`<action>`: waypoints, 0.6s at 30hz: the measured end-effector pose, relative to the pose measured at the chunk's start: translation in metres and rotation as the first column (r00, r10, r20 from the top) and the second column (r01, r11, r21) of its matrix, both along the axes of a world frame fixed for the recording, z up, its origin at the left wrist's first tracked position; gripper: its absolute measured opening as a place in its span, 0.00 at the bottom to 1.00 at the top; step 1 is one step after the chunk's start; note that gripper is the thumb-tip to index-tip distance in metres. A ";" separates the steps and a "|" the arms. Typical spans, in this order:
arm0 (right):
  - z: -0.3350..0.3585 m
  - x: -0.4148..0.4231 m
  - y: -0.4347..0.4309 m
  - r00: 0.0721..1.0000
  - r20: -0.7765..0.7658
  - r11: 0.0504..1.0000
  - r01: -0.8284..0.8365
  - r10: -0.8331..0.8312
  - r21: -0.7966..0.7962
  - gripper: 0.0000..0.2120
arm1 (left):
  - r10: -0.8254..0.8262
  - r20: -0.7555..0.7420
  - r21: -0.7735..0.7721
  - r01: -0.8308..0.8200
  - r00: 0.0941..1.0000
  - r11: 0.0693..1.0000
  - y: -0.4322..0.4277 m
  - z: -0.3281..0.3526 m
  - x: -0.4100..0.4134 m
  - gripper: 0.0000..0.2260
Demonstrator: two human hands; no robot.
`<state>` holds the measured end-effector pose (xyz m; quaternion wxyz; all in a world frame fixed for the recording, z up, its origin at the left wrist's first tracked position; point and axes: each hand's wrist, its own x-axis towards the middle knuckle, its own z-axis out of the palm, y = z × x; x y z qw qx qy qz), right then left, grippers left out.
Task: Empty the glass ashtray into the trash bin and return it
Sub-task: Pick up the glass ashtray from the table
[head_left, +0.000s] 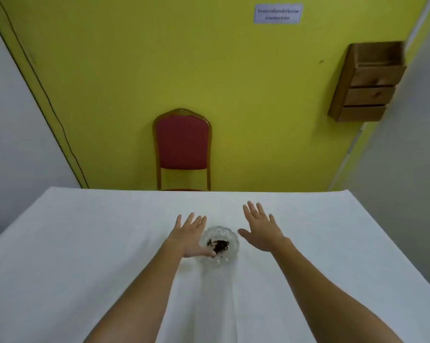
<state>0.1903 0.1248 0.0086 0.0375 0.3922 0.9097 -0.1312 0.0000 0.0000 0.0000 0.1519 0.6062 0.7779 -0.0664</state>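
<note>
Your glass ashtray point(219, 246) sits mid-counter point(85, 243) on the white cloth, dark ash in its bowl. Your left hand point(188, 237) flanks its left side, thumb at the rim, fingers apart. Your right hand point(262, 231) hovers just right, fingers spread, holding nothing.

Clear cut-glass ashtray point(220, 246), matt white cloth tbl cover point(85, 243)

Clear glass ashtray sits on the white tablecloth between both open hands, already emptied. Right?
Not emptied. The head view shows dark ash in the clear glass ashtray. The rest holds: it sits on the white tablecloth between the open left hand and right hand.
</note>
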 end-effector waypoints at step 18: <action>-0.076 -0.002 -0.010 0.999 -0.016 0.984 -0.048 0.046 -0.172 0.54 | 0.086 0.069 0.015 -0.087 0.994 0.996 0.006 -0.055 0.007 0.59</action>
